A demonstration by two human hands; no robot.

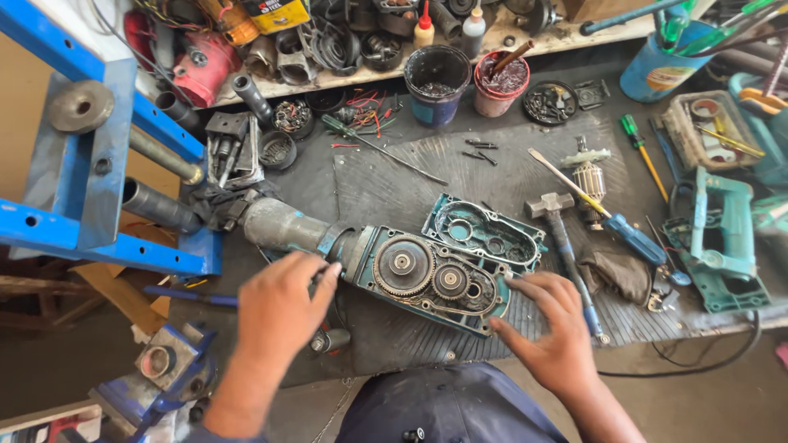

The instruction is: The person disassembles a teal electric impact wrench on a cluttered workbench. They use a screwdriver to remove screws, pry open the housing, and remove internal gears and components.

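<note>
An opened teal power-tool gearbox (427,275) lies on a ribbed black mat (460,176), its greasy gears showing. My left hand (283,308) rests on the tool's grey barrel end, fingers curled over it. My right hand (550,328) lies flat with spread fingers at the gearbox's right edge, touching it. The removed teal cover (484,234) sits just behind the gearbox.
A hammer (558,238), a blue-handled screwdriver (616,226) and a motor armature (589,180) lie to the right. Teal housing halves (722,238) sit at the far right. A blue press frame (90,164) stands left, a vise (160,369) at bottom left, grease tubs (439,82) behind.
</note>
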